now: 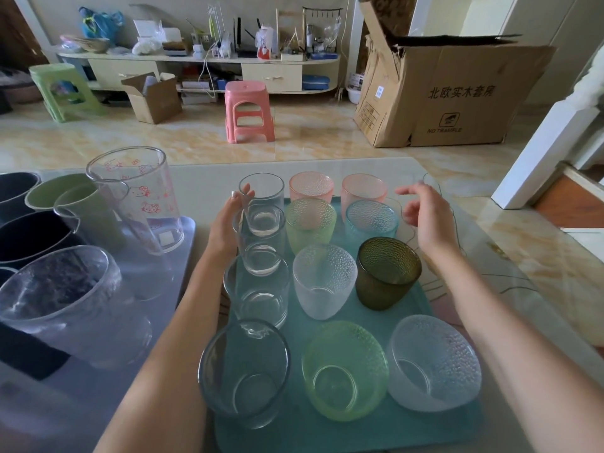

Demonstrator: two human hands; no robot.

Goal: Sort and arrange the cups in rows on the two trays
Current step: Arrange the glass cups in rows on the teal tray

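A teal tray (421,305) holds cups in three rows running away from me. The left row is clear glasses, with the far clear glass (266,191) at its end. My left hand (227,223) lies against that row's left side, and its thumb and fingertips curl round the far clear glass's left wall. The middle row runs from a pink cup (311,186) through a green cup (310,220) and a frosted cup (323,279) to a lime cup (344,371). The right row has a pink cup (363,188), a teal cup (371,220), an olive cup (387,273) and a frosted cup (434,364). My right hand (428,217) hovers right of that row, fingers loosely curled, holding nothing.
A grey tray (183,243) on the left carries taller cups: a clear Hello Kitty cup (140,197), green cups (62,197), black cups (23,237) and a large frosted cup (65,299). Thin wires lie on the table to the right. A pink stool (248,109) and a cardboard box (451,96) stand on the floor beyond.
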